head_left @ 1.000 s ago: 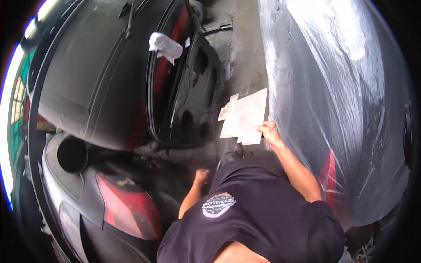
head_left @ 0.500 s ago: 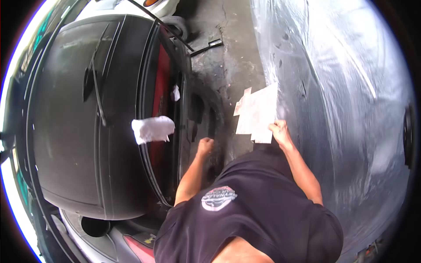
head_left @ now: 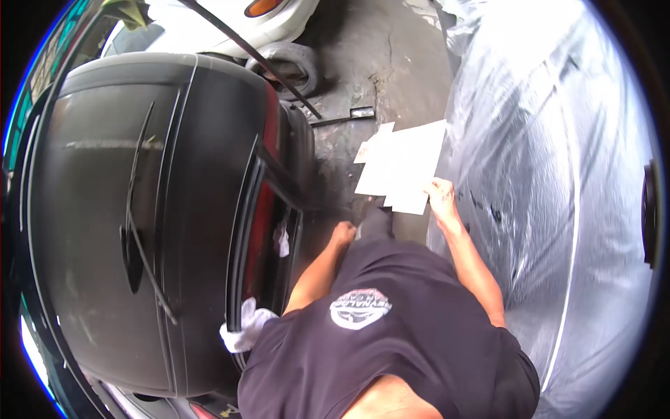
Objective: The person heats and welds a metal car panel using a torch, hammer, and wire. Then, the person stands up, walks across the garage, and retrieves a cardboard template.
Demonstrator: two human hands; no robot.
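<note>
My right hand (head_left: 441, 195) pinches the lower right edge of a pale, stiff-looking paper sheet (head_left: 405, 160) with uneven, stepped edges and smaller pieces jutting from its side. The sheet hangs out in front of me above the floor. My left hand (head_left: 344, 232) is curled closed beside my leg, near the dark vehicle's rear edge, and nothing shows in it. A crumpled white cloth (head_left: 248, 328) rests on the vehicle close to my left elbow.
A dark vehicle (head_left: 202, 230) with a rear wiper (head_left: 143, 251) stands at left. Plastic sheeting (head_left: 537, 209) covers a large shape at right. Ahead, a tire (head_left: 296, 70), a white car (head_left: 230, 24) and a dark pole (head_left: 244, 49) border the concrete floor (head_left: 401, 77).
I have moved forward along the gap, so the dark vehicle and white cloth sit lower in view. The paper sheet stays in my right hand; my left hand remains curled.
</note>
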